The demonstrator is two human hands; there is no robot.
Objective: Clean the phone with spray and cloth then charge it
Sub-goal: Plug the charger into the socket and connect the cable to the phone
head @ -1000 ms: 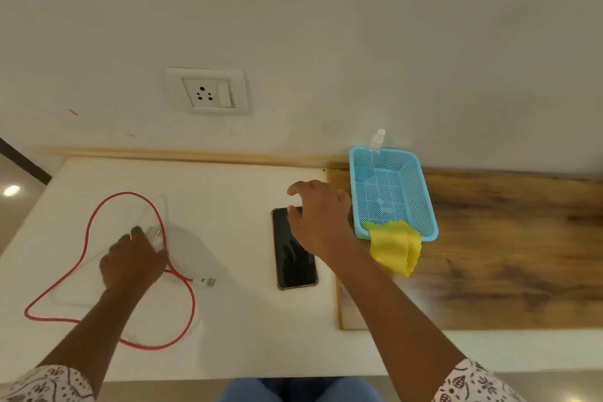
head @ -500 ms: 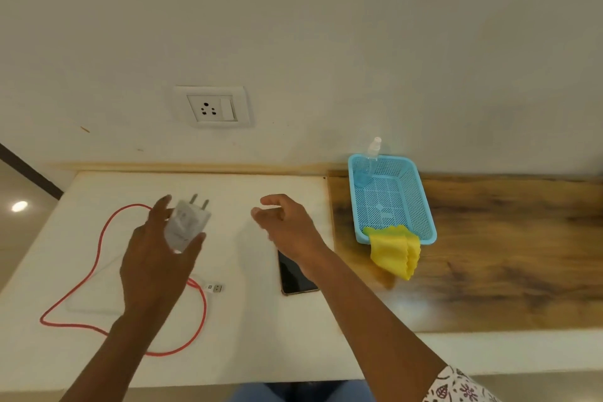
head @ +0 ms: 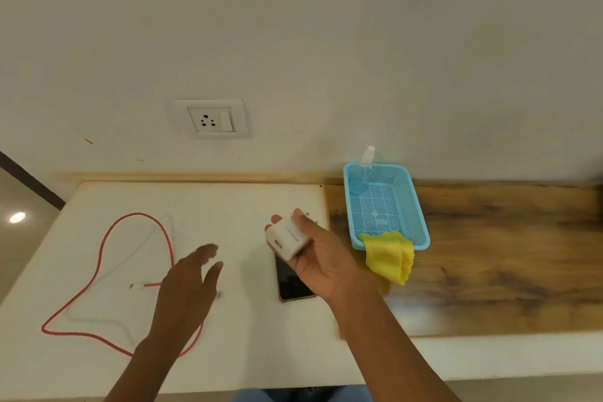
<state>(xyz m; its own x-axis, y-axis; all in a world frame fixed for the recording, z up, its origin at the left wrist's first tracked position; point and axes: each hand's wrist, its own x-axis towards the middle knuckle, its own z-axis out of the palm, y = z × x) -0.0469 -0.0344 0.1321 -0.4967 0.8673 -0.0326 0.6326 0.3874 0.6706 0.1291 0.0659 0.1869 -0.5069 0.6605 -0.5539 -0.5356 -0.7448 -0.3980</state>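
Note:
My right hand grips a white charger adapter, held above the far end of the black phone, which lies flat on the white table. My left hand hovers with fingers spread over the red cable, close to its plug end. The cable loops across the left of the table. A yellow cloth hangs over the near rim of a blue basket. A clear spray bottle stands in the basket's far corner.
A white wall socket with a switch sits on the wall above the table's back edge. A dark wooden surface adjoins the white table on the right and carries the basket. The table's front edge is near my body.
The adapter passed from my left hand to my right hand. My left hand dropped toward the cable's plug end. My right hand moved back over the phone.

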